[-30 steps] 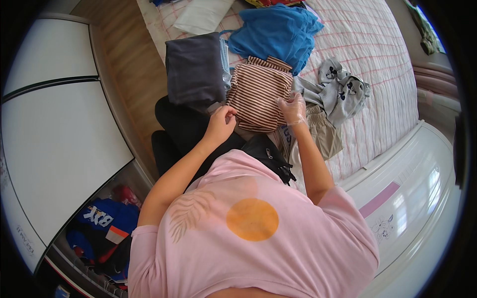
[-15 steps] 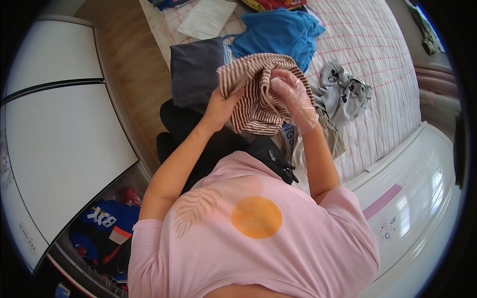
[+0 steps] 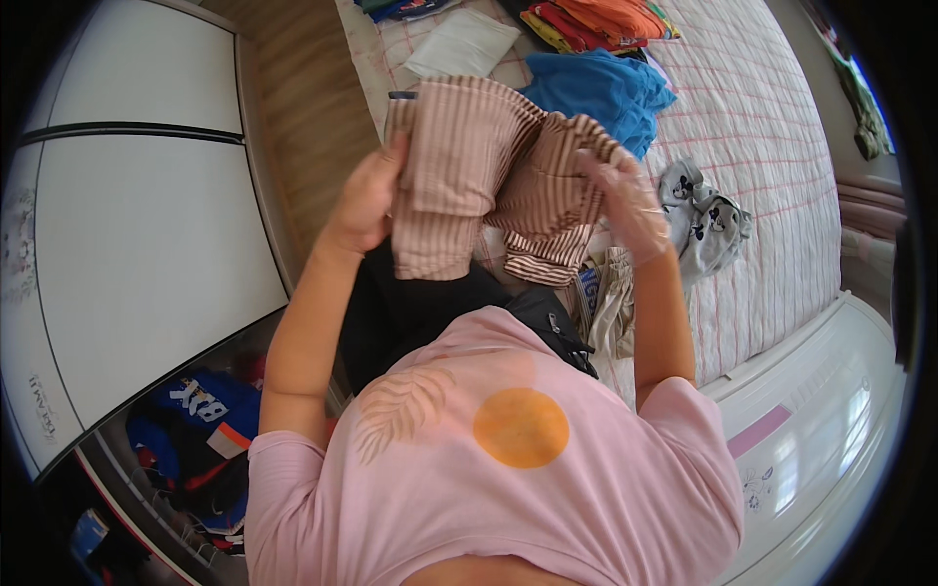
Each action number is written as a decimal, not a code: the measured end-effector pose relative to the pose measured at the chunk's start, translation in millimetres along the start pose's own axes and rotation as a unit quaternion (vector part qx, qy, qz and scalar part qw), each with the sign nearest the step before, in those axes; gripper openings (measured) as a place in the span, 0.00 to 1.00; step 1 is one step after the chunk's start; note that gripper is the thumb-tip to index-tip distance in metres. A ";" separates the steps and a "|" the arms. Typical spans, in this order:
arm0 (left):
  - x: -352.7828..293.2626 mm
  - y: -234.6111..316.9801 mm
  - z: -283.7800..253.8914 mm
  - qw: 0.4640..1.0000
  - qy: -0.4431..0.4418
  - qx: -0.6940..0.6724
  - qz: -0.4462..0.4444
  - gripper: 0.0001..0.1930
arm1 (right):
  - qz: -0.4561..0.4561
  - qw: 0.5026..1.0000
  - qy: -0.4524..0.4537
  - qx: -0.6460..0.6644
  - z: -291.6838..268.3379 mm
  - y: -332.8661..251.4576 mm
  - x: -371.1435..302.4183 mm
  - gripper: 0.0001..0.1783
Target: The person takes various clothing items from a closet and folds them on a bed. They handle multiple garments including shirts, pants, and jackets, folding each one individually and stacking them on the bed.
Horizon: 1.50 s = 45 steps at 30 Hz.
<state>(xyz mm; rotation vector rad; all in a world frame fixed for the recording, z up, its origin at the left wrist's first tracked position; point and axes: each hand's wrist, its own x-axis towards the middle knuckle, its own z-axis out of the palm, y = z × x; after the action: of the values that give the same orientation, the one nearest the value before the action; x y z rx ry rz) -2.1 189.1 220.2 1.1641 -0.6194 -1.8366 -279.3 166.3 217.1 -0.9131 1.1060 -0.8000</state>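
A brown-and-white striped garment (image 3: 454, 146) is stretched between my two hands above the bed's near edge. My left hand (image 3: 366, 200) grips its left side, thumb against the cloth. On the other side my right hand (image 3: 630, 210), in a clear thin plastic glove, pinches the bunched right part; motion blurs its fingers slightly. The garment hangs in loose folds, and its exact kind cannot be made out. Just below it show a darker-striped part (image 3: 547, 256) and beige drawstring trousers (image 3: 616, 303). Most of the dark cloth behind the garment is hidden.
On the checked bedspread (image 3: 757, 117) lie a crumpled blue garment (image 3: 606, 93), grey clothing with cartoon prints (image 3: 718, 230), a white flat cloth (image 3: 464, 41) and a colourful folded pile (image 3: 606, 21). Left stands a white cabinet (image 3: 147, 283) above clothes (image 3: 195, 459); right, a glossy white bed board (image 3: 811, 430).
My hands have moved apart, the left one to the left. The striped garment, bunched before, is now spread wider between them. The whole view has shifted slightly.
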 end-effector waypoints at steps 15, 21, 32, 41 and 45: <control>43.4 -94.3 -156.4 0.888 0.223 0.401 0.004 0.34 | 0.113 0.899 0.155 -0.394 -74.1 201.3 42.7 0.26; 57.1 -70.1 -134.4 0.862 0.221 0.449 -0.075 0.22 | 0.163 0.967 0.077 -0.180 -69.4 183.2 47.2 0.33; -30.5 20.9 -170.8 0.964 0.224 0.066 0.124 0.21 | 0.089 0.993 0.060 0.044 -60.2 46.8 13.3 0.17; -136.2 82.9 -264.8 0.877 0.382 0.231 0.175 0.20 | -0.077 0.988 0.068 -0.111 -172.6 -17.0 68.6 0.18; -133.5 50.5 -259.0 0.847 0.354 0.275 0.285 0.24 | -0.024 0.997 0.020 -0.075 -189.0 -19.4 97.5 0.22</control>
<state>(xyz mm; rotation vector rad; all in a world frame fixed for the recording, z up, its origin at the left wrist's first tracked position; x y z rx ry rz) 277.0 286.0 206.9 1.6744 -0.9391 -0.6402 -437.5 33.5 162.9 -1.0557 1.1954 -0.7860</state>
